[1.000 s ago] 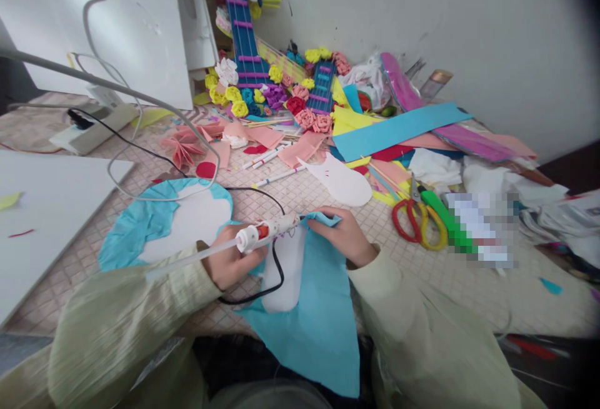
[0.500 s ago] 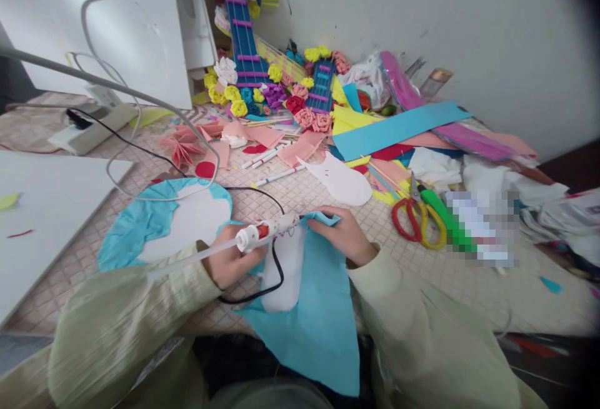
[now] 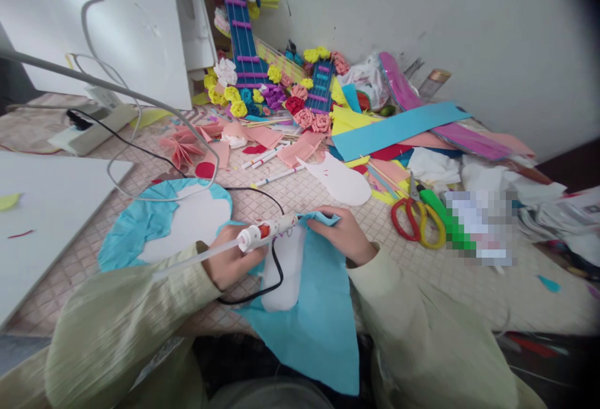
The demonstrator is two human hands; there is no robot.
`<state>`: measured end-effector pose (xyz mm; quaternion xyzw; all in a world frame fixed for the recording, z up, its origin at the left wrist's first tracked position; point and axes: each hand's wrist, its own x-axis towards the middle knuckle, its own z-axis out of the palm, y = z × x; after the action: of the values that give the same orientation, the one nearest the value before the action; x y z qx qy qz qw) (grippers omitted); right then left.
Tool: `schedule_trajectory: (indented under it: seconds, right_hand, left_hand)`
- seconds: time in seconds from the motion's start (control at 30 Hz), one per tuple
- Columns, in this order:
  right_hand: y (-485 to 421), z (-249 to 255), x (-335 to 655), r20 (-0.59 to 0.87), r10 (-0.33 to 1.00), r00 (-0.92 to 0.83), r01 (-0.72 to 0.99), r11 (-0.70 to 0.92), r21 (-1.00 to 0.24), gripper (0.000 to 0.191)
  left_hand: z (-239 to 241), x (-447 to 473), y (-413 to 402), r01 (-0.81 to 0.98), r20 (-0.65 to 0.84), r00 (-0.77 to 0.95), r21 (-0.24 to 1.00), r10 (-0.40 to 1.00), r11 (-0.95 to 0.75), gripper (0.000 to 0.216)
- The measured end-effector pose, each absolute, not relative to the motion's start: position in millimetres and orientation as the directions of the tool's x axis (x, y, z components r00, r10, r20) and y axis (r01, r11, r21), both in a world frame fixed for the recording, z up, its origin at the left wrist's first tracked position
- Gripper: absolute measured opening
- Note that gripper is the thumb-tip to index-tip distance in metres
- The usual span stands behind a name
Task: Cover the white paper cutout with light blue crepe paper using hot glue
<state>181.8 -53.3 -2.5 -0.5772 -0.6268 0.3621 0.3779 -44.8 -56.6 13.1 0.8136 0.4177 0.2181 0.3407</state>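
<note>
The left hand (image 3: 229, 262) is gripping the white glue gun (image 3: 262, 232) in closed fingers, nozzle at the far edge of the blue paper sheet (image 3: 319, 309), which the right hand (image 3: 340, 234) is pinching, near the table (image 3: 300, 193) front edge.

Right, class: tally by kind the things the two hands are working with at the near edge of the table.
Glue gun: 1
Blue paper sheet: 1
White paper cut-out: 1
Total: 3
</note>
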Motion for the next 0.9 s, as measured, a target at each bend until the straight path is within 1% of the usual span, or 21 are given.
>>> schedule_trajectory:
  seconds: [0.17,0.47,0.7,0.9]
  right_hand:
    - [-53.3,-2.9,181.8,0.055,0.998,-0.038,0.448,0.066,-0.892,0.015]
    - [-53.0,-3.4,181.9,0.064,0.998,-0.030,0.444,0.071,-0.893,0.013]
    - [-52.9,-2.8,182.0,0.053,0.997,-0.047,0.451,0.069,-0.890,0.013]
    - [-52.7,-3.8,183.1,0.067,0.996,-0.061,0.452,0.087,-0.888,0.013]
  left_hand:
    - [13.5,-45.3,-58.0,0.563,0.056,0.513,0.731,0.856,-0.385,0.022]
    - [16.7,-44.4,-58.4,0.600,0.020,0.517,0.705,0.856,-0.379,0.023]
    - [13.1,-45.7,-55.1,0.617,0.071,0.528,0.652,0.847,-0.439,0.026]
    - [17.8,-47.8,-58.0,0.643,0.074,0.507,0.631,0.859,-0.434,0.026]
